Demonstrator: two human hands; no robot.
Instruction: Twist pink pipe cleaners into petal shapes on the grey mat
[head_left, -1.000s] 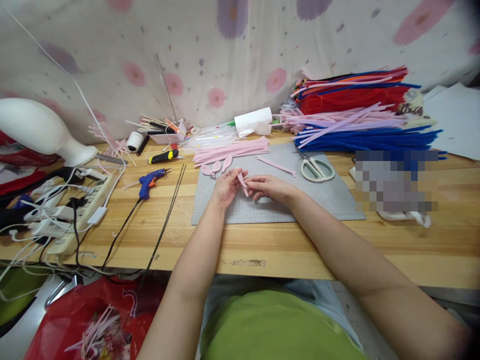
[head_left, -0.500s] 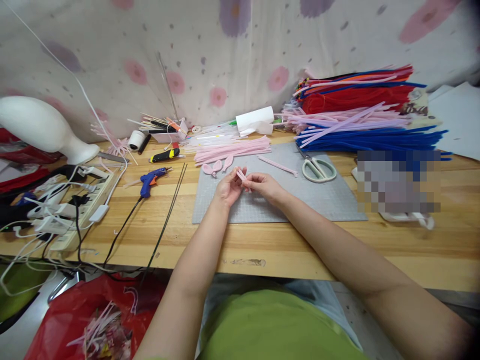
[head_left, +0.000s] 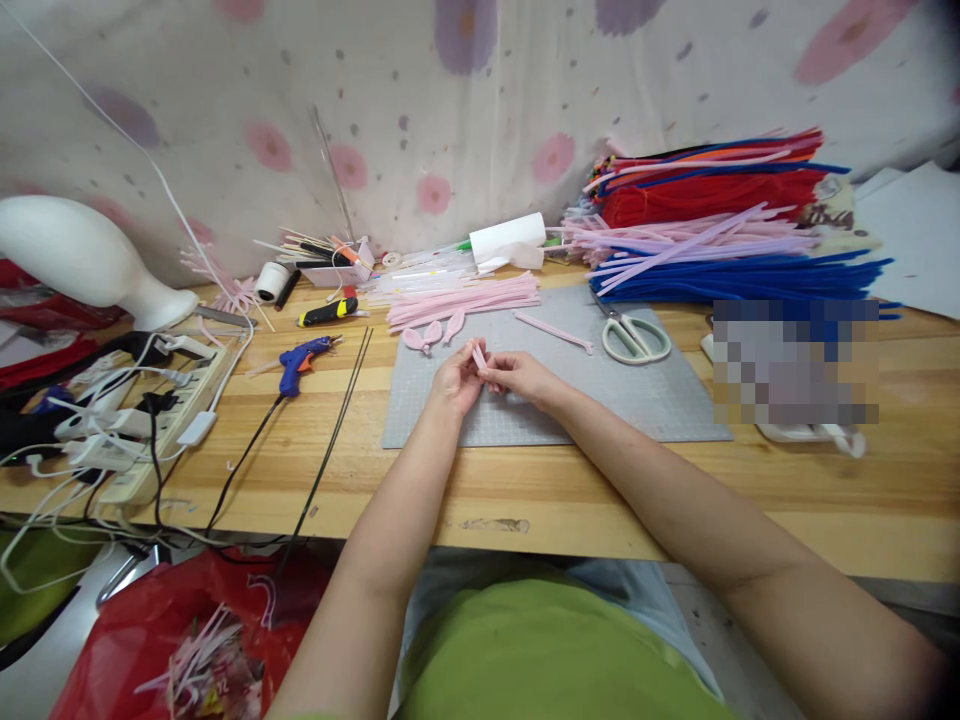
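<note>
Over the grey cutting mat both my hands are closed on a pale pink pipe cleaner, folded or bent into a short bundle. My left hand holds it from the left, with the fingers curled round it. The fingertips of my right hand pinch it from the right, and they partly hide it. Behind my left hand lie several pink petal-shaped loops. Another pink pipe cleaner rests on the mat, left of the scissors with pale green handles.
Pink pipe cleaners lie along the mat's back edge; blue ones are piled at right. A blue glue gun, dark wires and a power strip are at left. A red bag sits below the table edge.
My right fingers have shifted slightly left along the pink pipe cleaner, and the hands are closer together. The view has moved very slightly; other things stay in place.
</note>
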